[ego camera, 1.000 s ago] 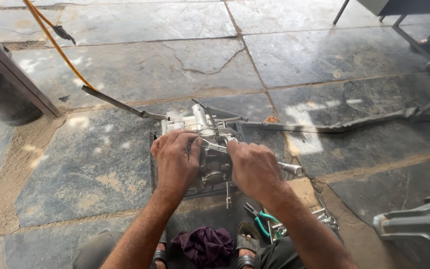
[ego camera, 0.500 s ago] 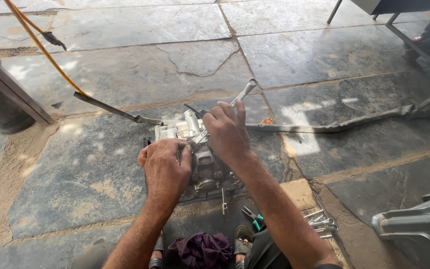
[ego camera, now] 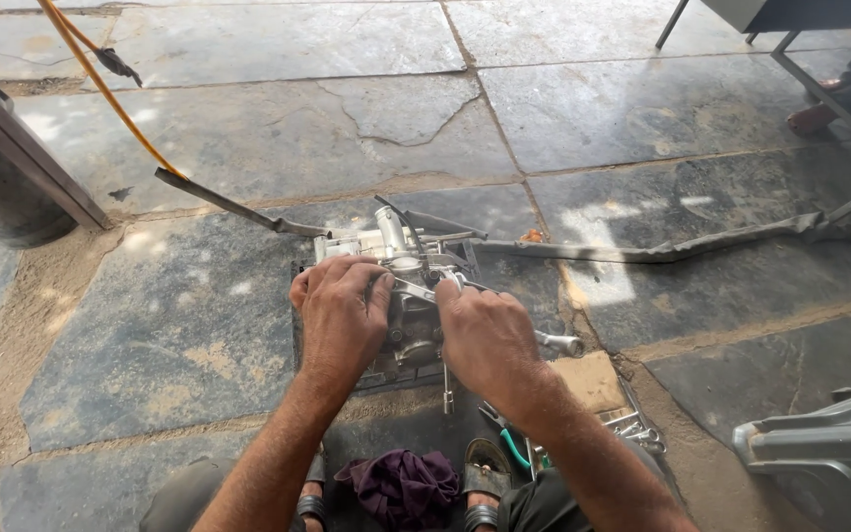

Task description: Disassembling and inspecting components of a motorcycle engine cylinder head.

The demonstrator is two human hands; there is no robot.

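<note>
Pressing down, your left hand [ego camera: 342, 320] grips the grey metal engine part [ego camera: 396, 296] with curled fingers, while your right hand [ego camera: 488, 335] wraps tight around a shiny silver spanner [ego camera: 425, 292] on it.

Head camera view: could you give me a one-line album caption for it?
Left hand steadies a metal engine part on the stone floor while the right hand grips a spanner across it.

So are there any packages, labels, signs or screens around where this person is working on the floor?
None that the view shows: no label, sign or screen.
Closest to packaging: a flat tan cardboard-like slab on the stone floor, just right of the right hand.
Both hands, the left hand too, rest on a bare grey metal engine part.
</note>
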